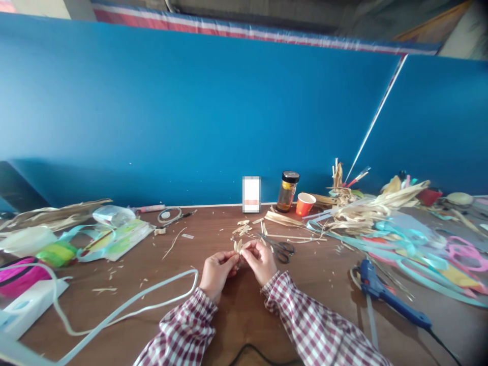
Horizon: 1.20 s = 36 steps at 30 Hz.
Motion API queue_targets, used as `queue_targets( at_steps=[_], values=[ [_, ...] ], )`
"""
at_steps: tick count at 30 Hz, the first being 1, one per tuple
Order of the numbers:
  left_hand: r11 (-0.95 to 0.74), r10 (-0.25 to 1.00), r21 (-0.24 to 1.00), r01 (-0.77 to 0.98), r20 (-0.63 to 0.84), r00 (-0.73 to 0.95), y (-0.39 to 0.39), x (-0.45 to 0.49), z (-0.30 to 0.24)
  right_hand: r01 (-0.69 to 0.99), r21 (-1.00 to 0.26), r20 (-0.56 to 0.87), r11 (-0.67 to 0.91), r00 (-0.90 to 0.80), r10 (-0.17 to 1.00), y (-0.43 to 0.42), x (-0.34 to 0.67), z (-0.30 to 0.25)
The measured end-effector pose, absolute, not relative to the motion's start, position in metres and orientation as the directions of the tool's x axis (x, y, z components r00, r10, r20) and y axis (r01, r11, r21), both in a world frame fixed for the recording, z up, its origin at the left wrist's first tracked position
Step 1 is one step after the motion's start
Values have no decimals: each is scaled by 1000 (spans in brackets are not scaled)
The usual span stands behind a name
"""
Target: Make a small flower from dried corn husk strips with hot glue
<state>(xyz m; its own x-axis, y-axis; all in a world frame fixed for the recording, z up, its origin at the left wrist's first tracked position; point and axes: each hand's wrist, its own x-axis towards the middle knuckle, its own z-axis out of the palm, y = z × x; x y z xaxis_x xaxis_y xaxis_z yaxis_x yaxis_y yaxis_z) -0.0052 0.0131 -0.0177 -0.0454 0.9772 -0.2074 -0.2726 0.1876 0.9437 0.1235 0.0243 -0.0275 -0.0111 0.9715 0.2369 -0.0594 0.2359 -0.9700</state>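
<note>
Both hands meet over the middle of the brown table. Between their fingertips is a small pale piece of dried husk point(238, 246), shaped like a few petals. My left hand point(218, 269) pinches it from the left, fingers closed. From the right, my right hand point(260, 259) closes thumb and fingers on the same piece. Its lower part is hidden by the fingers. Just beyond lie loose cut husk pieces point(243, 227). Black-handled scissors point(284, 251) rest right beside my right hand, their blades partly covered.
A blue glue gun point(392, 295) lies at right, near a heap of husks and ribbons point(366, 218). A lidded bottle point(286, 193) and red paper cup point(305, 204) stand at the back. At left are a white power strip point(34, 305) and looping cable point(133, 300). A blue partition point(190, 112) rises behind.
</note>
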Motion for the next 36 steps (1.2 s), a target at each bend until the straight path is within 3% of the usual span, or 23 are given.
queue_targets(
  at_steps=[6, 13, 23, 36],
  values=[
    [172, 981, 951, -257, -189, -42, 12, -4, -16, 78, -949, 310, 307, 32, 950, 25, 125, -24],
    [118, 992, 964, -237, -122, -3, 12, -4, -15, 33, -966, 256, 257, -31, 966, 23, 123, -24],
    [134, 989, 953, -272, -146, -23, 11, -3, -16, 132, -951, 280, 281, -25, 960, 22, 124, -19],
    [161, 982, 941, -296, -181, -42, 11, -3, -14, 120, -949, 289, 291, -31, 957, 21, 123, -20]
  ],
)
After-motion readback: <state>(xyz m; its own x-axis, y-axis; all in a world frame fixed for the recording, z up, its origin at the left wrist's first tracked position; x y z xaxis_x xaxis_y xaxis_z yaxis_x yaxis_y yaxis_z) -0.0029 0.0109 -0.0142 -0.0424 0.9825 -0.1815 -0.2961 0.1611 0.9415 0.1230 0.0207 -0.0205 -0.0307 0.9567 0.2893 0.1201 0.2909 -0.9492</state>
